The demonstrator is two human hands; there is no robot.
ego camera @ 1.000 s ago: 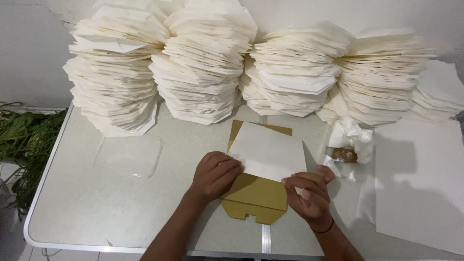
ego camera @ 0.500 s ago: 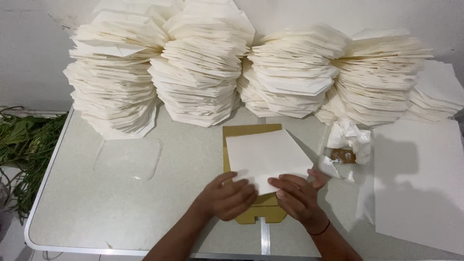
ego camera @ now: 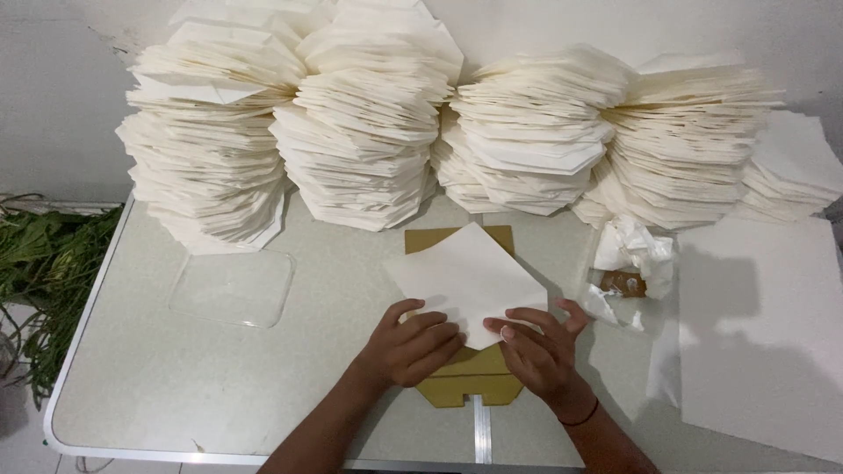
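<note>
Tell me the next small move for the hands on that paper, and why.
Probably run both thumbs along the near fold to crease it: the left hand and right hand already press the paper's lower corner down on the brown template.

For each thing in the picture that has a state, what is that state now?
White paper sheet: partly folded, lying on the template.
Brown cardboard template: flat, mostly covered.
Left hand: pressing the sheet.
Right hand: pressing the sheet.
Folded paper stacks: piled high.
Clear plastic lid: lying flat.
</note>
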